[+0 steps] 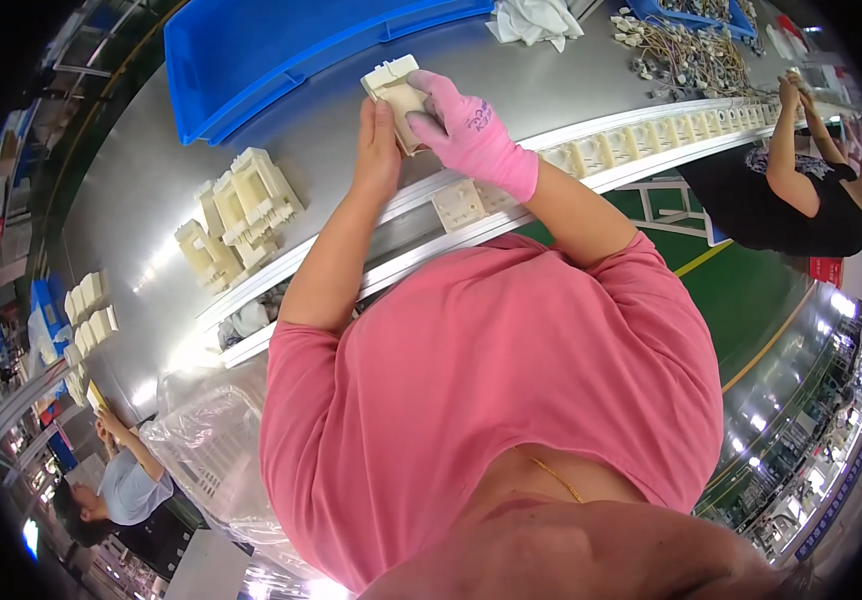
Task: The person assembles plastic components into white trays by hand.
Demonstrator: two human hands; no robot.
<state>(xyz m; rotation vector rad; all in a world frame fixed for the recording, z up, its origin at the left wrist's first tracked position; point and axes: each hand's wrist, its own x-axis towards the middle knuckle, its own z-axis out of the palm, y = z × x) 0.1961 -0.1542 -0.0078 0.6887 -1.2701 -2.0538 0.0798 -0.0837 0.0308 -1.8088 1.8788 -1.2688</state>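
Note:
A cream plastic housing (399, 98), box-shaped with a notched far end, is held up between my two hands over the metal table. My left hand (379, 150) is bare and grips its left side, thumb along the edge. On my right hand (461, 125) is a pink glove with greyish fingertips; its fingers and thumb close on the right side of the housing. Left of my hands, several similar cream housings (241, 210) lie stacked on the table. Below my right wrist a square cream part (459, 204) sits in the rail track.
A large blue bin (241, 75) stands at the far side. The aluminium rail (551, 135) carries a row of cream parts (641, 142) toward a co-worker (801, 180) at right. Wire harnesses (691, 60) pile at far right, near a white cloth (536, 20). Another person (131, 480) works at lower left.

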